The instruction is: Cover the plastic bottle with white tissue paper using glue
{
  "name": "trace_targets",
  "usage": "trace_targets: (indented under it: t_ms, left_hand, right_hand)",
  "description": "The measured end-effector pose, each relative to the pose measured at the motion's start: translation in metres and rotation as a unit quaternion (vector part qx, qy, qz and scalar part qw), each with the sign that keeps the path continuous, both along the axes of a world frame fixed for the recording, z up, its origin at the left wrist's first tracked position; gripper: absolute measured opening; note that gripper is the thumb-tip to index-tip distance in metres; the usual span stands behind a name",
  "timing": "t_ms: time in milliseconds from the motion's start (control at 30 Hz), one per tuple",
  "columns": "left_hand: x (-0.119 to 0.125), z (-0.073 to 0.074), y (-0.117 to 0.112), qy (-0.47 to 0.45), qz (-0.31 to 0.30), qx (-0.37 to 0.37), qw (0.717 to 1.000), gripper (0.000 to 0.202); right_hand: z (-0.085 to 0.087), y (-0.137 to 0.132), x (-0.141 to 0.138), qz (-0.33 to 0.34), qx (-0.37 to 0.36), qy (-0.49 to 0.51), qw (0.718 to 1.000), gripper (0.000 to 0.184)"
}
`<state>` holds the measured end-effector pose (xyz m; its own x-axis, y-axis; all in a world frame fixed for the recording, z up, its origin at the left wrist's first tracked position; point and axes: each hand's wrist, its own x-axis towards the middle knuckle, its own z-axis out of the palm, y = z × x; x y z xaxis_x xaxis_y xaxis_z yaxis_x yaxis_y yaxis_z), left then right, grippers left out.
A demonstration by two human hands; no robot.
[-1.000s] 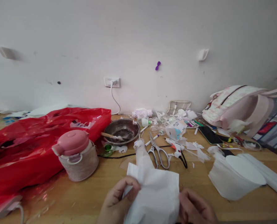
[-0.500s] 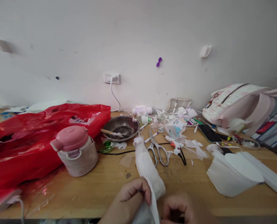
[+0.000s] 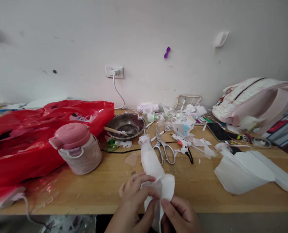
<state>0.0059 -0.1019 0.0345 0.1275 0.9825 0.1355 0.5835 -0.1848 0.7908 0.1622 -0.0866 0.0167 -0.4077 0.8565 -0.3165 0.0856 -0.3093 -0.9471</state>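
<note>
At the table's front edge, my left hand (image 3: 138,200) grips a white tissue (image 3: 167,187) between its thumb and fingers. Its fingers are partly curled over the sheet. My right hand (image 3: 181,212) pinches the same tissue from the right, thumb uppermost. Just beyond the hands lies a bottle-like shape wrapped in white (image 3: 150,158), its narrow neck pointing away from me. The tissue covers its near end. Grey-handled scissors (image 3: 167,152) rest open right beside it.
A pink-lidded flask (image 3: 77,149) stands left, before a red plastic bag (image 3: 37,155). Behind are a metal bowl (image 3: 134,121) with a wooden-handled brush and a glue gun (image 3: 184,145). More white sheets (image 3: 243,174), a phone (image 3: 218,132) and a backpack (image 3: 246,100) are right.
My right hand has come to the tissue and now pinches it. The left hand's fingers have shifted across the sheet, whose upper edge now spreads open. The view has tilted down slightly.
</note>
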Motion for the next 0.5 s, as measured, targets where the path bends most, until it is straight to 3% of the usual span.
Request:
trace_targets:
  t_ms: [67, 200, 367, 500]
  left_hand:
    - [-0.004, 0.004, -0.004, 0.071, -0.016, 0.010, 0.997, 0.021]
    - [-0.002, 0.008, -0.005, 0.098, -0.065, -0.049, 0.992, 0.017]
    - [0.006, 0.023, -0.001, 0.113, -0.072, -0.127, 0.983, 0.019]
    - [0.007, 0.029, 0.000, 0.107, -0.079, -0.159, 0.978, 0.023]
  right_hand:
    - [0.003, 0.000, -0.002, -0.031, -0.007, 0.009, 0.999, 0.060]
    - [0.004, -0.001, -0.006, -0.060, -0.015, 0.039, 0.997, 0.054]
    - [-0.002, 0.002, -0.002, 0.006, 0.006, 0.063, 0.998, 0.041]
    - [-0.001, 0.006, 0.001, 0.018, 0.027, 0.028, 0.999, 0.035]
